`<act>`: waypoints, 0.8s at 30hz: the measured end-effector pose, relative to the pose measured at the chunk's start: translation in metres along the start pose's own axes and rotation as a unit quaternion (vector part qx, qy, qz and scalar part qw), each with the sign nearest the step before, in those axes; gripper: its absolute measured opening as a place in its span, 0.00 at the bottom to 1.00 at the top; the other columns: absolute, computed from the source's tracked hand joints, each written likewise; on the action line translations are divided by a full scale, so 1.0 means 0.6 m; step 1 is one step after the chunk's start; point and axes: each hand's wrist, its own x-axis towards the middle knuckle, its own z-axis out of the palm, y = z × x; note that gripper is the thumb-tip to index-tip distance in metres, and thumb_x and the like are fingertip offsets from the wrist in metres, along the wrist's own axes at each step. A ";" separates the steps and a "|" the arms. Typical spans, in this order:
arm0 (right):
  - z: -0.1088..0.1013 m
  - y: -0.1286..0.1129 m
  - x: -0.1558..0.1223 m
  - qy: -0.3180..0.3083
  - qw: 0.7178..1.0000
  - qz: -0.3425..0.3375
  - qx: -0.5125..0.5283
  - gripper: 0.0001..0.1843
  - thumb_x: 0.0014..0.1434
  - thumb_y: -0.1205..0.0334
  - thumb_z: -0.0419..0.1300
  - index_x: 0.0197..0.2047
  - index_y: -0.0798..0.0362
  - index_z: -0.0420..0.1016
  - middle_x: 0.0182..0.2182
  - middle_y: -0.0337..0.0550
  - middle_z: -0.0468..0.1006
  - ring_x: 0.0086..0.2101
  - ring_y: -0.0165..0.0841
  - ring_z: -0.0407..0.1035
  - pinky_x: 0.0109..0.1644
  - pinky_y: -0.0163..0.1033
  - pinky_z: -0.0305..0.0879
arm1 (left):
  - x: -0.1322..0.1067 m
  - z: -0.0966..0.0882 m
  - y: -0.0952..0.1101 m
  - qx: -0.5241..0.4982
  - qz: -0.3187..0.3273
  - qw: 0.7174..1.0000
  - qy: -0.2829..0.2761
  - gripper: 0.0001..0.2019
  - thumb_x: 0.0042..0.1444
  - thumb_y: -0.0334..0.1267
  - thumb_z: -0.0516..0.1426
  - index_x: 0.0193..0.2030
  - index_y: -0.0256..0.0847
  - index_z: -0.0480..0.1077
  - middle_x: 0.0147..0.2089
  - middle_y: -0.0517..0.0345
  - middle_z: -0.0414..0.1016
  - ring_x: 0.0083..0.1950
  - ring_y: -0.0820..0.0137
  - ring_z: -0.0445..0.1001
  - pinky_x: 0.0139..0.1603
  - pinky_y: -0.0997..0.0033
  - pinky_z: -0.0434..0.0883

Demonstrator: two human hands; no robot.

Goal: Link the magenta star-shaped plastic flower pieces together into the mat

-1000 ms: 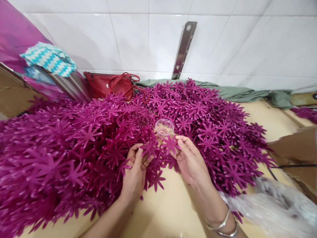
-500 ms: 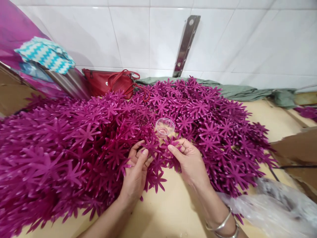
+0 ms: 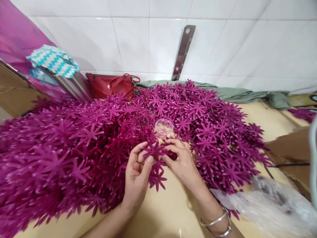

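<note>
My left hand point(image 3: 138, 175) pinches a purple artificial flower point(image 3: 154, 150) with long finger-like petals between thumb and fingers. From the right, my right hand point(image 3: 182, 160) reaches to the same flower, its thumb and fingertips closed at the petals on that side; some purple shows between them. Below the held flower another purple bloom point(image 3: 158, 179) hangs over the tabletop. Just beyond my fingers sits a small clear round plastic cup point(image 3: 164, 127), with something pinkish at its bottom that I cannot make out.
Heaped purple flowers spread to the left point(image 3: 59, 145) and right point(image 3: 223, 138) on the yellowish table point(image 3: 163, 211). A red bag point(image 3: 106, 86) lies by the tiled wall. Clear plastic wrap point(image 3: 277, 201) and a cardboard box point(image 3: 292, 148) are at the right.
My right hand has shifted left to meet the flower in my left hand. The separate flower it held now cannot be told apart from that one. The view has tilted slightly upward.
</note>
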 end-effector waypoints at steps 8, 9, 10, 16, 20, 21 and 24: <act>-0.066 -0.038 0.000 0.056 0.998 -0.015 0.016 0.07 0.66 0.61 0.62 0.46 0.47 0.81 0.48 0.48 0.82 0.50 0.44 0.74 0.59 0.53 0.66 | 0.003 0.041 -0.001 -0.134 -0.136 0.982 -0.007 0.19 0.52 0.36 0.71 0.50 0.44 0.75 0.43 0.61 0.81 0.44 0.72 0.81 0.59 0.65 0.75; -0.076 -0.047 -0.002 0.065 0.997 -0.029 0.002 0.08 0.66 0.61 0.62 0.47 0.47 0.81 0.48 0.47 0.82 0.51 0.44 0.74 0.59 0.53 0.66 | 0.006 0.041 -0.005 -0.139 -0.137 0.981 -0.011 0.18 0.52 0.36 0.71 0.49 0.44 0.75 0.42 0.61 0.81 0.44 0.72 0.81 0.59 0.64 0.74; -0.083 -0.055 -0.006 0.073 0.996 -0.043 -0.010 0.08 0.67 0.61 0.61 0.47 0.47 0.80 0.48 0.47 0.82 0.51 0.44 0.74 0.60 0.53 0.66 | 0.008 0.038 -0.010 -0.143 -0.134 0.981 -0.012 0.17 0.53 0.35 0.71 0.49 0.43 0.75 0.40 0.63 0.80 0.43 0.73 0.80 0.60 0.63 0.74; -0.082 -0.054 -0.018 0.076 0.990 -0.110 -0.040 0.08 0.69 0.65 0.60 0.45 0.48 0.80 0.45 0.46 0.83 0.50 0.41 0.74 0.58 0.50 0.68 | 0.019 0.018 -0.044 -0.126 -0.126 0.984 -0.017 0.15 0.54 0.37 0.71 0.47 0.43 0.75 0.37 0.65 0.78 0.41 0.75 0.79 0.60 0.63 0.74; -0.088 -0.059 0.018 0.086 0.983 -0.155 -0.039 0.08 0.69 0.67 0.60 0.45 0.49 0.80 0.45 0.46 0.83 0.48 0.39 0.76 0.57 0.49 0.70 | 0.015 0.015 -0.051 -0.097 -0.117 0.988 -0.028 0.15 0.56 0.40 0.69 0.49 0.44 0.75 0.37 0.65 0.77 0.41 0.75 0.78 0.62 0.62 0.74; -0.090 -0.066 0.030 0.104 0.980 -0.169 -0.033 0.07 0.69 0.67 0.60 0.45 0.50 0.80 0.44 0.46 0.83 0.48 0.39 0.76 0.56 0.49 0.71 | 0.014 0.015 -0.052 -0.092 -0.113 0.989 -0.027 0.14 0.57 0.40 0.69 0.48 0.44 0.75 0.37 0.66 0.77 0.41 0.75 0.78 0.62 0.62 0.74; -0.085 -0.089 0.062 0.156 0.965 -0.212 -0.005 0.08 0.68 0.69 0.60 0.45 0.50 0.80 0.43 0.45 0.84 0.46 0.38 0.77 0.56 0.48 0.72 | 0.019 0.012 -0.055 -0.074 -0.104 0.992 -0.025 0.14 0.58 0.42 0.69 0.49 0.44 0.75 0.37 0.64 0.77 0.41 0.74 0.78 0.59 0.63 0.76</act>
